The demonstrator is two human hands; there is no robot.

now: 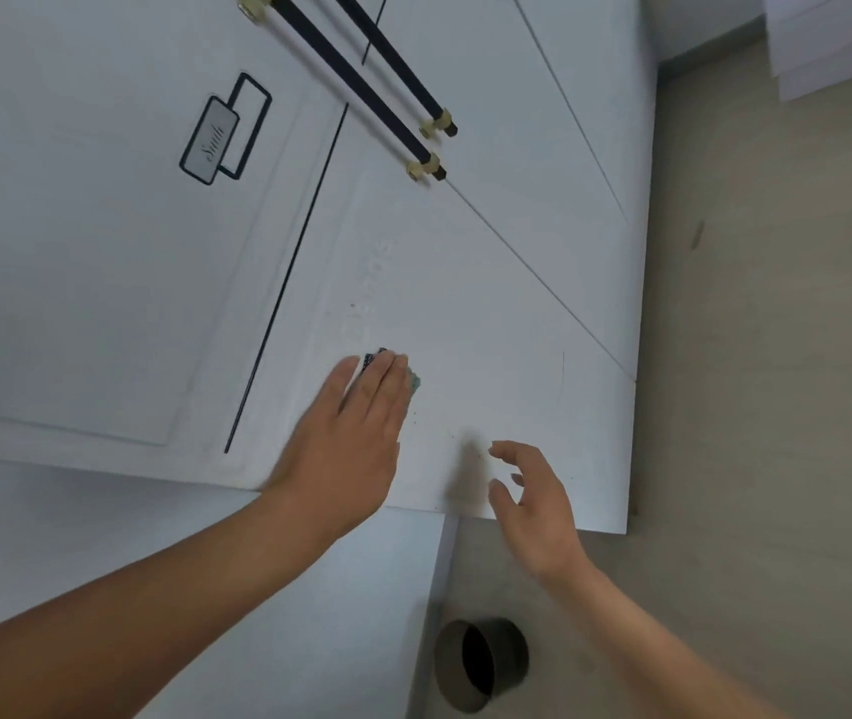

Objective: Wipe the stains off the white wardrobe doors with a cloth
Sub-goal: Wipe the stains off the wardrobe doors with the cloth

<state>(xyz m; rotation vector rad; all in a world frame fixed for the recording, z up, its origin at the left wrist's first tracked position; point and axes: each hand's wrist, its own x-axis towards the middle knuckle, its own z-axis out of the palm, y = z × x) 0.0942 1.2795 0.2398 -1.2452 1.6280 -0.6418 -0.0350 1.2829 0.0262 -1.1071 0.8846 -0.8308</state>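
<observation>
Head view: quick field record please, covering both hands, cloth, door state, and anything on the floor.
left hand: flat, pressing cloth against door
right hand: open, holding nothing, near the door's lower edge
cloth: mostly hidden under the fingers
door: white, faint smears and a dark speck above cloth
floor: dark round bin

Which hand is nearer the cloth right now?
Left. The left hand presses flat on the cloth, holding it against the door. The right hand is apart from the cloth, off to its right in the picture, fingers loose and holding nothing.
</observation>
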